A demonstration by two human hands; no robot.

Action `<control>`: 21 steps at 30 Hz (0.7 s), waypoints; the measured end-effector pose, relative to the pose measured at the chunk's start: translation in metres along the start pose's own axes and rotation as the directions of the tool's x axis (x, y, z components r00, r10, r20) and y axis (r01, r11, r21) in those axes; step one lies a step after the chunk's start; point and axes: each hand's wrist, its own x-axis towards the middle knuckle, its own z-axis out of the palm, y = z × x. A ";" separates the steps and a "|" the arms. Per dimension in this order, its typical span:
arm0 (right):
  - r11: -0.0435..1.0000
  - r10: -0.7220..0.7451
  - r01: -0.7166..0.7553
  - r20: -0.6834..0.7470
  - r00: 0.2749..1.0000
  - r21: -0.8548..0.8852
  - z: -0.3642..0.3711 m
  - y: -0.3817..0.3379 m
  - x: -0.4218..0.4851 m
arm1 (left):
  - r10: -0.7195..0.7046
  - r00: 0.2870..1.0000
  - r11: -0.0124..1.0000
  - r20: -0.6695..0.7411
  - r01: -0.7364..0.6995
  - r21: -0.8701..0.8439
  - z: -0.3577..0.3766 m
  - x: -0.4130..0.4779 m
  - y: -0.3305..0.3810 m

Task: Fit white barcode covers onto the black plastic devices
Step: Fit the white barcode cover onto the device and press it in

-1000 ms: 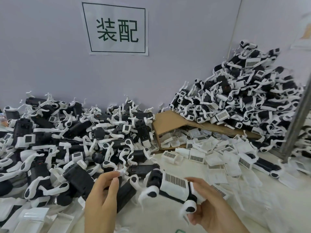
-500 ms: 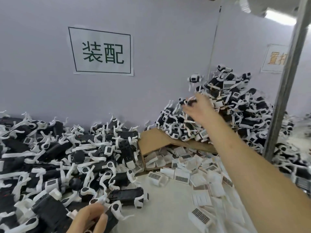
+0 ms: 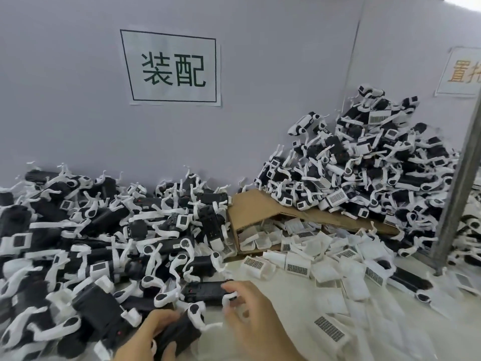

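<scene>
A white paper sign [image 3: 171,66] on the grey wall [image 3: 65,100] carries two large dark green characters, 装配, inside a thin rectangular frame. A second sheet [image 3: 460,71], above the counter's [image 3: 281,293] right end, shows orange characters cut off by the frame, the first reading 置. Barcode labels on the white covers [image 3: 297,268] are too small to read.

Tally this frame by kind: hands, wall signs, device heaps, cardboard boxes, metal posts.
Hands: 2, the left hand gripping a black device and the right hand
Wall signs: 2, the green-lettered sign and the orange-lettered sign
Device heaps: 2, the left heap and the right heap
Cardboard box: 1
Metal post: 1
Total: 8
</scene>
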 end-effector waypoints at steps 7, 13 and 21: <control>0.962 -0.054 0.035 0.065 0.996 0.271 -0.009 -0.015 -0.010 | 0.189 0.971 0.979 -0.146 -0.174 0.106 0.005 -0.013 0.013; 0.958 -0.084 0.028 0.187 0.979 0.284 -0.010 -0.021 -0.018 | 0.391 0.912 0.916 -0.125 -0.372 0.152 0.009 -0.022 0.020; 0.890 -0.071 0.056 0.016 0.997 0.452 -0.014 -0.025 -0.015 | 0.512 0.837 0.856 -0.194 -0.477 0.199 0.011 -0.022 0.018</control>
